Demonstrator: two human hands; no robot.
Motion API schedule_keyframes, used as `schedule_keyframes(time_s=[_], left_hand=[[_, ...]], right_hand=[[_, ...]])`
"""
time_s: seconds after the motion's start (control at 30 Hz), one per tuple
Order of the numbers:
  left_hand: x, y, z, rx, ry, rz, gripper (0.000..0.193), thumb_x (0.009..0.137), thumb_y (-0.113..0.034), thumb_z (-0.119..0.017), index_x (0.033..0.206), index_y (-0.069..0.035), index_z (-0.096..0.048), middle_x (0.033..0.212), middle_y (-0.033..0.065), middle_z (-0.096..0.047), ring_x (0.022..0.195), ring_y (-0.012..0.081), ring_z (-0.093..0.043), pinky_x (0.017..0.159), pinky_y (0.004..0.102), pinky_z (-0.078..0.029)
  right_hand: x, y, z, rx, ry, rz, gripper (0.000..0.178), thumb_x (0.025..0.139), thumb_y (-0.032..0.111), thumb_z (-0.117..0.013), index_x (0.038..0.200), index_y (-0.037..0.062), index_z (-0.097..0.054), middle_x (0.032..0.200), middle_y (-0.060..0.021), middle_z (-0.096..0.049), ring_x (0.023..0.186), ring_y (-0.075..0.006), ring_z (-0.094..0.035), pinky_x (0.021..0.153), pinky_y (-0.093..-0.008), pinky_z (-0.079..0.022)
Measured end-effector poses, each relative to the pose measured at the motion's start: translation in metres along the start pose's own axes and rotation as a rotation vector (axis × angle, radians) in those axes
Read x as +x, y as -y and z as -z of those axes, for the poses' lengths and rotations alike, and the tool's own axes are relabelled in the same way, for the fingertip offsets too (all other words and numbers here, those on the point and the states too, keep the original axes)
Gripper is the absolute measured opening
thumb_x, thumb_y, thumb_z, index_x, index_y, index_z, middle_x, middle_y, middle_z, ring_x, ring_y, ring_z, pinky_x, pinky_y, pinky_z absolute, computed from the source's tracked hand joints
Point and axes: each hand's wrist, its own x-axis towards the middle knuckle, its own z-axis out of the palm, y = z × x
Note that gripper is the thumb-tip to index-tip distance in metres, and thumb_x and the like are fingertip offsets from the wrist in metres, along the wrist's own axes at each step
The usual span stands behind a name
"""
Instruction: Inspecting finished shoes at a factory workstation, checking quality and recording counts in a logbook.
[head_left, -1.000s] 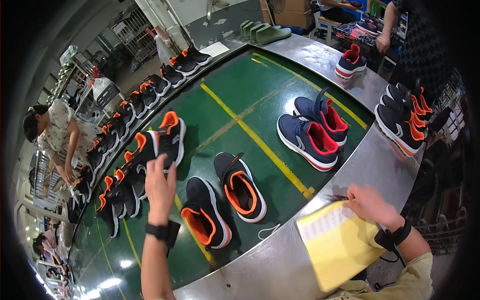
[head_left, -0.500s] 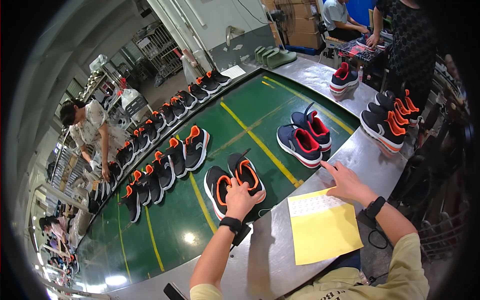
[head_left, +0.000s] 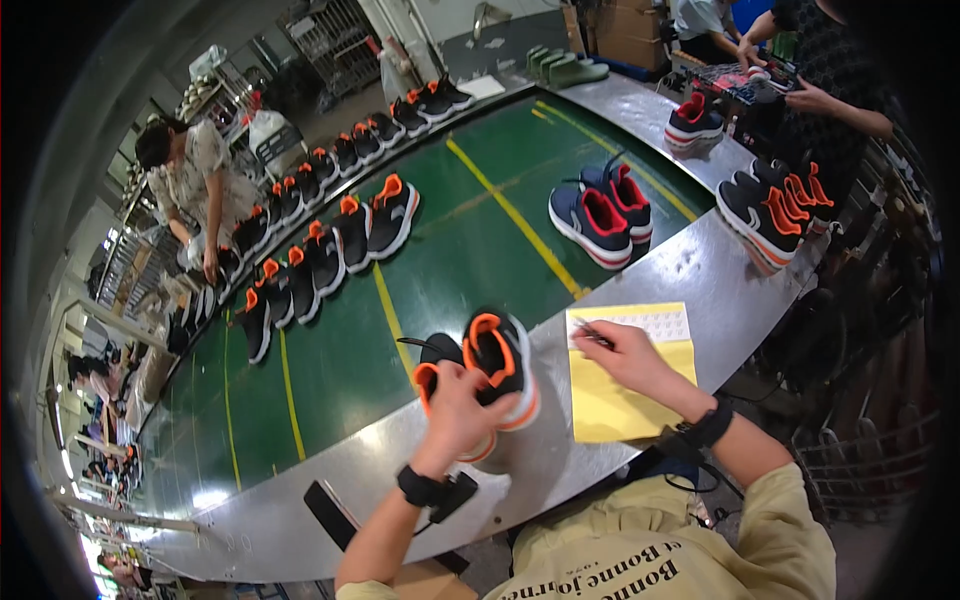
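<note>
Black sneakers [head_left: 516, 362] were clamped by the left hand [head_left: 457, 412], likely for steadiness; a pen [head_left: 599, 339] was pinched by the right hand [head_left: 632, 358] over paper [head_left: 602, 412].

The bare left hand [head_left: 462, 412] curls its fingers, thumb spread aside. The bare right hand [head_left: 640, 365] pinches, forearm [head_left: 745, 447] slanting inward.

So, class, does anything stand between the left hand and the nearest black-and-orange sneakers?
Nothing visible: the left hand grips the black-and-orange sneakers directly. The right hand is aside, over the yellow sheet.
</note>
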Motion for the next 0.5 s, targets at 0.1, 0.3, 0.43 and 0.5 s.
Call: schedule_keyframes(time_s=[0.1,0.3,0.43,0.5], left_hand=[[-0.049,-0.022,-0.029,-0.175,-0.114,-0.112,0.032,0.069,-0.018,-0.077,0.089,-0.002,-0.059,0.108,0.0164,-0.044,0.094,0.0305,-0.052,0.080,0.0366,-0.046],[-0.078,0.010,-0.038,-0.371,-0.680,0.277,0.050,0.075,-0.010,-0.071,0.118,-0.001,-0.048,0.108,0.0126,-0.051,0.101,0.0240,-0.051,0.083,0.0318,-0.044],[-0.069,0.040,-0.064,-1.045,-0.513,0.539,0.057,0.075,-0.004,-0.066,0.126,0.002,-0.041,0.106,0.0098,-0.053,0.092,0.0170,-0.054,0.077,0.0269,-0.047],[-0.076,0.056,-0.063,-1.229,-0.445,0.521,0.045,0.074,0.002,-0.056,0.118,0.002,-0.047,0.101,0.0101,-0.056,0.084,0.0157,-0.057,0.075,0.0271,-0.049]], right_hand=[[-0.006,0.018,-0.040,0.018,0.031,0.039,0.035,0.082,0.029,-0.066,0.100,0.0000,-0.060,0.084,-0.0151,-0.062,0.074,-0.0261,-0.060,0.067,-0.0346,-0.047],[-0.012,-0.005,-0.069,-0.348,0.022,-0.085,0.060,0.071,0.024,-0.070,0.120,-0.0036,-0.047,0.096,-0.0215,-0.060,0.096,-0.0373,-0.058,0.082,-0.0390,-0.047],[-0.019,-0.017,-0.076,-0.078,-0.048,-0.199,0.060,0.071,0.013,-0.063,0.127,-0.0025,-0.045,0.102,-0.0201,-0.062,0.091,-0.0317,-0.061,0.082,-0.0341,-0.048],[-0.021,-0.033,-0.077,0.198,-0.133,-0.227,0.052,0.072,0.009,-0.061,0.121,-0.0023,-0.049,0.097,-0.0126,-0.063,0.086,-0.0231,-0.061,0.079,-0.0300,-0.048]])
